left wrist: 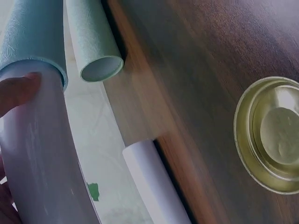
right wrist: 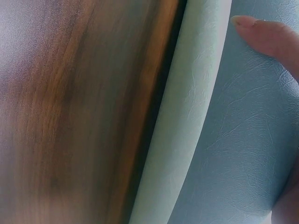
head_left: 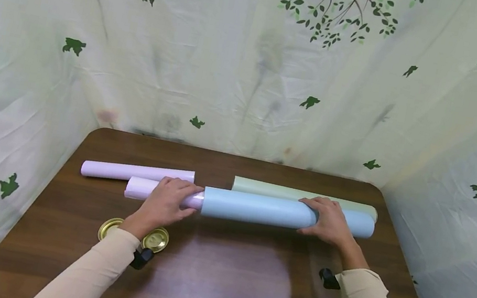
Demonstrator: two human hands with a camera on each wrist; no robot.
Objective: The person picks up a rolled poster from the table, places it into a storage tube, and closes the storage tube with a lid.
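A lilac tube [head_left: 138,188] and a wider blue tube [head_left: 256,209] lie end to end in one line, held level above the table. In the left wrist view the lilac tube [left wrist: 42,154] runs into the open end of the blue tube [left wrist: 32,37]. My left hand [head_left: 168,199] grips the lilac tube close to that joint, thumb beside the blue rim. My right hand [head_left: 326,220] grips the blue tube toward its right end, thumb on the near side. How deep the lilac tube reaches inside is hidden.
Behind them on the brown table [head_left: 224,285] lie a second lilac tube [head_left: 119,170] at left and a pale green tube [head_left: 279,191] at right. Two gold round dishes [head_left: 155,239] sit by my left wrist. A leaf-patterned cloth [head_left: 243,64] hangs around the table.
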